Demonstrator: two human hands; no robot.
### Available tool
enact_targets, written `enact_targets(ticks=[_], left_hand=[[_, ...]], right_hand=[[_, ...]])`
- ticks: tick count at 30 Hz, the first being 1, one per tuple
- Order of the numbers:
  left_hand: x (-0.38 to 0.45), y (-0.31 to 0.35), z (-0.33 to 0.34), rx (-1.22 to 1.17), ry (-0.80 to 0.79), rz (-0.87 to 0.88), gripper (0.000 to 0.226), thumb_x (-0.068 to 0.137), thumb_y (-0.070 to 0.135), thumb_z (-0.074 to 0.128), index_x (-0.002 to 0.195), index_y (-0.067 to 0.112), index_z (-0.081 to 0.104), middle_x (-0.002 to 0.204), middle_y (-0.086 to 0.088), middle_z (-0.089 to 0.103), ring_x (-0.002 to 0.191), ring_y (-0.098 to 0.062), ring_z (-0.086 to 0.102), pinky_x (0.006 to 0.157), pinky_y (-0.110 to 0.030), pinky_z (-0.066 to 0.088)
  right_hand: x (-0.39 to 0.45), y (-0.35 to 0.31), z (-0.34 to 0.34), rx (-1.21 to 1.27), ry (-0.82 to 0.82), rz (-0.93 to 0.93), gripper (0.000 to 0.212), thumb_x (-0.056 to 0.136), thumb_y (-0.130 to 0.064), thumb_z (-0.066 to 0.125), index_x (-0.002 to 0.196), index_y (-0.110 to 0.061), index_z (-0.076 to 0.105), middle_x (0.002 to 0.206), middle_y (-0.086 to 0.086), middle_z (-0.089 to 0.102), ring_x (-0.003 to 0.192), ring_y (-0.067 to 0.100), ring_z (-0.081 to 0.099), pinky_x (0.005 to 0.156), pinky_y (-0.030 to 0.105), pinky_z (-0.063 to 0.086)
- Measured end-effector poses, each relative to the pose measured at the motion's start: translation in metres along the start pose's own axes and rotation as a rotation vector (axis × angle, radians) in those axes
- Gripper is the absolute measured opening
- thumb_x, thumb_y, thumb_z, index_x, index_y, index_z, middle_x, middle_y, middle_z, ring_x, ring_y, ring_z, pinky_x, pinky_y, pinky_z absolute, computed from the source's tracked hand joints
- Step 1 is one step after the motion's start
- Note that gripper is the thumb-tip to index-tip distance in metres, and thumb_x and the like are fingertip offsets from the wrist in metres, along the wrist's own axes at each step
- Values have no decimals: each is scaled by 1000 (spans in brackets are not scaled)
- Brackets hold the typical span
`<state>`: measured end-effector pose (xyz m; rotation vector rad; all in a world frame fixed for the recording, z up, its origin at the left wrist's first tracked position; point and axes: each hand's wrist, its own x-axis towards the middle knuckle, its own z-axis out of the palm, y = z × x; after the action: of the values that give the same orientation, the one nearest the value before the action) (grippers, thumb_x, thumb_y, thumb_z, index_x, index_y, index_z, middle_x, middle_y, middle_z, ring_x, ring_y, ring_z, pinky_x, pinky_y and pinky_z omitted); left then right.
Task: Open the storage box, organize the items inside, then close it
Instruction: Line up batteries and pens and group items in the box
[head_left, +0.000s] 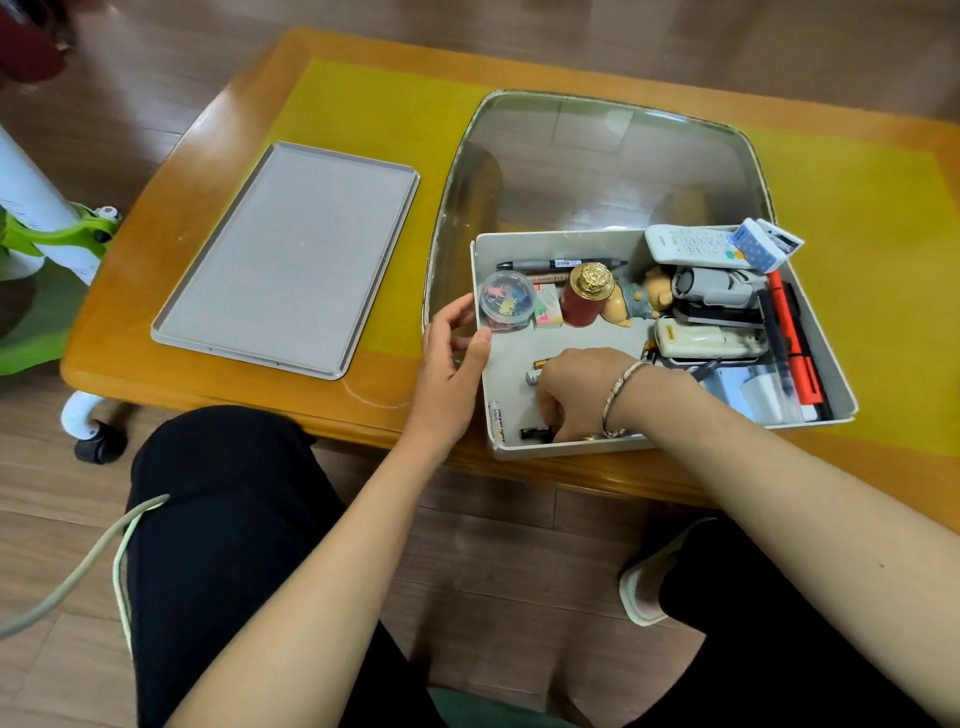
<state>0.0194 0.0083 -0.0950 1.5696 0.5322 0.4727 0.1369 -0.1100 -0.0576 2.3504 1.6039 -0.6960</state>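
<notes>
1. Fingers (545, 410) of the right hand (582, 389) are curled down onto the floor of the storage box (826, 364), at its near left part; whether something is pinched between them cannot be told, as the knuckles hide the tips.
2. Small batteries (537, 370) are seen just beside those fingers, with one more against the near left wall and a dark one at the fingertips.
3. Fingers of the left hand (454, 358) are spread loosely around the left wall of the box, the thumb laid on its rim; nothing is gripped tightly.
4. A clear round tub of coloured clips (506, 304) is seen just above that thumb, inside the box, next to a red jar with a gold cap (587, 296).
5. The right side of the box is crowded with a white remote (691, 247), a pig figurine (639, 301) and an orange marker (795, 343).
6. The box is set on the bench (363, 104), partly over a clear sheet; its grey lid (291, 260) is laid flat to the left, well apart.
</notes>
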Motion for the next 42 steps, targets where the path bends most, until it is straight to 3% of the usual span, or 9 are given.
enact_targets(ticks=[4,13,19,24,29,31,34,36,42], left_hand=[[0,0,0,5,1,4,39,98,26,51,135,20,41,132,-1,50,102,11,53,76,-13,50],[-1,1,0,6,11,9,38,98,26,50,135,21,42,132,-1,50,106,2,54,79,-15,50],[-1,1,0,22,19,16,38,98,26,50,135,22,42,133,0,50,109,-1,53,82,-17,50],[-1,0,1,22,28,16,39,99,25,50,136,20,42,134,-1,50,114,-5,52,90,-22,50],[-1,-1,1,8,23,23,38,99,25,50,136,20,42,132,0,51,115,-6,53,92,-27,51],[-1,-1,1,8,25,25,37,99,25,50,135,22,42,132,1,51,115,-6,53,91,-27,51],[-1,0,2,13,31,19,38,99,25,50,135,21,42,132,0,52,115,-8,53,93,-30,51],[-1,0,2,17,33,22,38,99,24,50,135,20,42,132,-1,51,115,-8,53,93,-30,51],[-1,-1,1,18,39,30,38,99,24,50,136,20,43,132,-1,52,115,-5,52,90,-21,50]], right_hand=[[-1,0,2,-85,90,80,37,67,-42,70,58,-22,41,61,-5,41,64,20,47,53,24,35],[4,-15,0,15,101,215,45,75,-23,72,62,-16,29,65,0,36,68,21,41,61,28,38],[13,-16,-1,238,274,379,28,81,-19,61,63,-12,41,71,6,43,70,25,46,61,28,37],[23,-17,-1,549,436,466,20,85,-22,59,83,-3,66,74,13,67,72,28,65,70,39,56],[22,-31,-8,897,397,356,10,90,-21,62,93,-11,65,65,5,68,49,15,66,46,28,55],[24,-33,-9,909,344,339,10,90,-20,61,93,-10,64,64,5,67,45,11,64,43,24,52],[27,-29,-8,722,368,396,17,89,-18,60,98,-7,70,83,11,72,73,22,69,74,37,58],[27,-24,-6,729,433,438,19,89,-18,59,102,-8,69,90,13,71,86,28,67,82,42,55],[26,-30,-5,855,340,353,23,87,-21,65,108,-14,58,70,12,71,60,25,68,64,38,59]])
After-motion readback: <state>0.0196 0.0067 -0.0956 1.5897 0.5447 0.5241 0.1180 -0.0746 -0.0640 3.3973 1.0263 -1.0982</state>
